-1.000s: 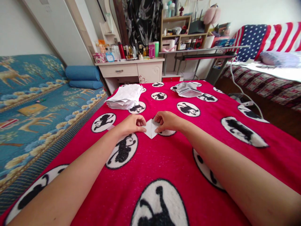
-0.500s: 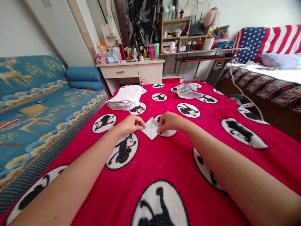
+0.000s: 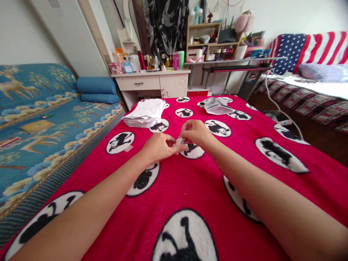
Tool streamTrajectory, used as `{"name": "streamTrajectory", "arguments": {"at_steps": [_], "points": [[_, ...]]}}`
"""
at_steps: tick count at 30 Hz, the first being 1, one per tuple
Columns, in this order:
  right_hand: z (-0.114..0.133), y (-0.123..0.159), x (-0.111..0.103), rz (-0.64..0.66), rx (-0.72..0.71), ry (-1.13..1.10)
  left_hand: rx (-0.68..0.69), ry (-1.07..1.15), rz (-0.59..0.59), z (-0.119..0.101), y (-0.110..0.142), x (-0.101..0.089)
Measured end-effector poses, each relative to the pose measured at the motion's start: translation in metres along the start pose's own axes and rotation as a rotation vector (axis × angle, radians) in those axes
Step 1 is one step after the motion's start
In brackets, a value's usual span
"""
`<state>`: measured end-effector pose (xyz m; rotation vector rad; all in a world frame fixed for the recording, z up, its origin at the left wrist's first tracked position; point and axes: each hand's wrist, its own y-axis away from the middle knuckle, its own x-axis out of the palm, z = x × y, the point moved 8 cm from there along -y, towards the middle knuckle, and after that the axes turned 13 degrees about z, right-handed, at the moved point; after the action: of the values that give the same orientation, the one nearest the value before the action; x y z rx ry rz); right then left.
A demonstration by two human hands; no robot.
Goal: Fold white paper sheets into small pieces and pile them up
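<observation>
A small folded piece of white paper (image 3: 179, 140) is held between my two hands over the red cloth, mostly hidden by my fingers. My left hand (image 3: 162, 145) grips it from the left, the thumb lying across its near side. From the upper right, my right hand (image 3: 196, 132) pinches its other end with thumb and fingertips. Beyond my left hand lies a stack of white paper sheets (image 3: 146, 112). Farther off to the right rests a pile of folded papers (image 3: 216, 106).
The red cloth (image 3: 168, 188) with monkey-figure ovals covers the surface under my hands. A small pale scrap (image 3: 128, 148) lies left of my hands. A blue patterned sofa (image 3: 54, 127) flanks the left side; a white dresser (image 3: 152, 81) stands beyond the far edge.
The paper was a flat diamond held by its two sides; now it is narrow and tilted. My left hand has moved right, and my right hand has risen slightly, bringing them together.
</observation>
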<state>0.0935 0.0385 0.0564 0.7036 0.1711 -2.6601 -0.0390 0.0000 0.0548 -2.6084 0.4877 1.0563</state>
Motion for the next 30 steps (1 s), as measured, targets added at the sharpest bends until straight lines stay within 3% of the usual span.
{"name": "streamTrajectory", "arguments": {"at_steps": [3,5,11,13,16,18,21,26,30], "points": [[0.017,0.005,0.0,-0.051,-0.077,0.068,0.021,-0.174,-0.022,-0.017,0.003,0.005],[0.026,0.008,-0.001,-0.08,-0.148,0.064,-0.024,-0.068,-0.076,-0.013,0.003,0.003],[0.019,0.016,-0.027,-0.427,-0.233,0.073,-0.132,0.909,-0.236,0.031,-0.001,0.01],[0.001,0.008,-0.019,-0.33,-0.144,-0.08,-0.123,1.056,-0.283,0.039,-0.001,0.013],[-0.02,-0.002,0.01,-0.033,0.026,-0.348,-0.137,1.144,-0.318,0.048,-0.001,0.019],[-0.022,-0.003,0.017,0.037,0.044,-0.393,-0.167,1.137,-0.311,0.052,-0.001,0.022],[-0.021,-0.003,0.01,0.068,0.041,-0.337,-0.211,1.042,-0.237,0.05,0.001,0.023],[-0.031,0.001,0.008,0.354,0.194,-0.212,-0.213,0.894,-0.078,0.046,-0.001,0.022],[-0.037,0.001,0.007,0.39,0.193,-0.068,-0.173,0.795,-0.067,0.053,-0.005,0.024]]}}
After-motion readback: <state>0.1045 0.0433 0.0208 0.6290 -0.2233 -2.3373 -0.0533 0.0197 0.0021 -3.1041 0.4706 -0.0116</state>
